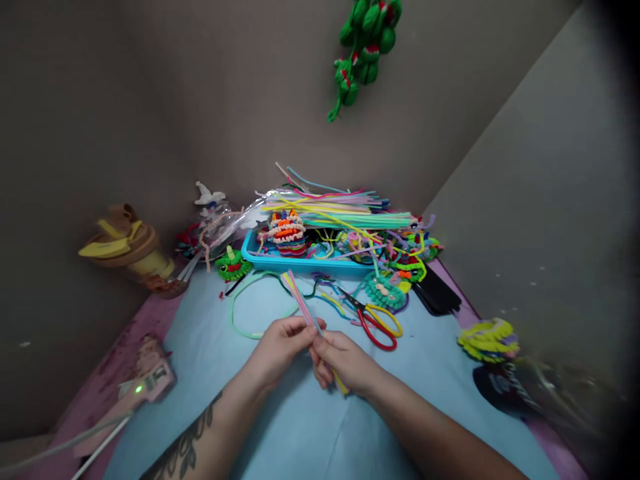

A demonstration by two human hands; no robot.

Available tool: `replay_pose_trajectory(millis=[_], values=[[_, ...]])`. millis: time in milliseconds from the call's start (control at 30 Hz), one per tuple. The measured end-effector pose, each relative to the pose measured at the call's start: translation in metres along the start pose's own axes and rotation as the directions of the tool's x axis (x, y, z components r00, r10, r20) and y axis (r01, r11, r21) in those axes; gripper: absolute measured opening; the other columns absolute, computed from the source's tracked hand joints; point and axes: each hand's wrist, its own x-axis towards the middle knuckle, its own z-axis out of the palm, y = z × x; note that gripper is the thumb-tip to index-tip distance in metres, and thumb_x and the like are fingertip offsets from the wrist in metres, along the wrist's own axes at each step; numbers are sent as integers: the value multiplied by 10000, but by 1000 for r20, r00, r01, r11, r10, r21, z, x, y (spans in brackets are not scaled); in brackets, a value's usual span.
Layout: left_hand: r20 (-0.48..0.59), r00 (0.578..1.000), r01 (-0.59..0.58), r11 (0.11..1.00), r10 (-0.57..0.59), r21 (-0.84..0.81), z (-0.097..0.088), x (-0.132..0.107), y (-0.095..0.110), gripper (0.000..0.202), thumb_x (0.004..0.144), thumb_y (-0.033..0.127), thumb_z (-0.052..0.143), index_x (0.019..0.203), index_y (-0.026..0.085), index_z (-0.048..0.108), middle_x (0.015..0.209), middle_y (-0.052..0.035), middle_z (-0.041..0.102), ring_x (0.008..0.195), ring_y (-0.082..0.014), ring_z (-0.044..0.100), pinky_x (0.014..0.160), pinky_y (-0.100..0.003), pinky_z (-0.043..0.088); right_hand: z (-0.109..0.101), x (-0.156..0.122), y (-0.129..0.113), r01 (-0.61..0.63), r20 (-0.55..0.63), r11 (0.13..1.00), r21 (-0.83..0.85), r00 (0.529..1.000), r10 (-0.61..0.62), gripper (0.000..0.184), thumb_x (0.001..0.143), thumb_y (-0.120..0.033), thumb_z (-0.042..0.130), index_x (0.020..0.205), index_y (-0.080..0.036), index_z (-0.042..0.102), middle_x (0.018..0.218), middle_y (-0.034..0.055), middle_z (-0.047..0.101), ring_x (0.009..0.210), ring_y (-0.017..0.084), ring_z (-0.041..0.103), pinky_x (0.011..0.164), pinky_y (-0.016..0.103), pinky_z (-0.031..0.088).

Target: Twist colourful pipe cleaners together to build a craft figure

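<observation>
My left hand and my right hand meet over the blue cloth, both closed on one slim bundle of pipe cleaners in pink, yellow and blue. The bundle slants from upper left to lower right; its lower end shows below my right fingers. Just beyond my hands lie scissors with one red and one yellow handle, blades slightly apart. A mint-green pipe cleaner loop rests to the left of them. Near the scissors is a teal pipe-cleaner piece.
A blue tray at the back holds finished pieces, with many long pipe cleaners across it. A green frog-like piece, a pink power strip and a yellow-brown pot are left. A black phone-like slab and yellow piece are right.
</observation>
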Motion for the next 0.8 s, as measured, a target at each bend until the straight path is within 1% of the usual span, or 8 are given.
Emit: replay_pose_trajectory(millis=[100,200,367,433,533,600,667,800], values=[[-7,1000,-21,998,21,60,3,1,-4,318,716,404,688,762,89,685,488,-25,586,460,-146,556,554,-280,428,-2,-2,-2,1,-21,996,-88,1000,-2,508,803,-660,421,709,-167,494,444,-42,500,412,91,485,450,215,363],[-27,999,-38,996,40,85,0,3,-1,296,703,384,700,786,100,693,565,-33,620,490,-129,541,557,-270,420,1,-4,-6,36,-176,992,-118,983,-57,488,747,-640,533,841,-161,533,620,-7,590,548,104,552,530,225,419],[-89,991,-83,978,101,192,-3,4,1,245,714,353,694,679,111,701,634,-37,646,623,-135,564,652,-255,431,3,-3,-3,40,-362,995,-92,930,-70,418,734,-576,598,722,-160,552,639,18,616,604,123,578,599,252,466],[-150,981,-91,978,121,189,-3,5,0,247,726,361,680,732,117,717,637,-40,656,609,-133,568,637,-250,434,2,-1,0,63,-409,997,-37,910,-73,389,747,-550,600,721,-165,556,672,25,634,620,131,591,599,258,479],[-283,951,-92,986,128,139,-3,7,-1,334,701,361,699,939,127,713,658,-43,671,606,-133,591,620,-242,446,-2,-1,-1,150,-491,988,30,863,-116,343,738,-508,633,725,-175,550,711,19,635,674,144,614,629,267,496],[-318,940,-79,987,121,142,-3,8,-1,422,696,361,696,1048,129,678,612,-21,643,550,-124,579,555,-229,440,-5,-2,-4,162,-487,987,0,862,-141,317,738,-478,642,725,-173,555,666,7,618,630,133,605,589,248,480],[-313,942,-72,982,124,175,-3,9,-2,420,687,339,697,1049,127,673,617,-14,633,502,-111,552,497,-218,426,-7,-3,-8,124,-425,991,-45,896,-132,296,737,-449,646,728,-167,556,602,-9,593,536,108,570,506,220,434],[-271,951,-92,971,152,223,-4,10,-5,182,684,269,689,790,122,700,613,-20,632,504,-97,525,493,-199,416,-8,-5,-12,55,-351,998,-28,934,-61,296,697,-414,670,738,-181,493,552,-49,557,436,78,503,408,184,356]])
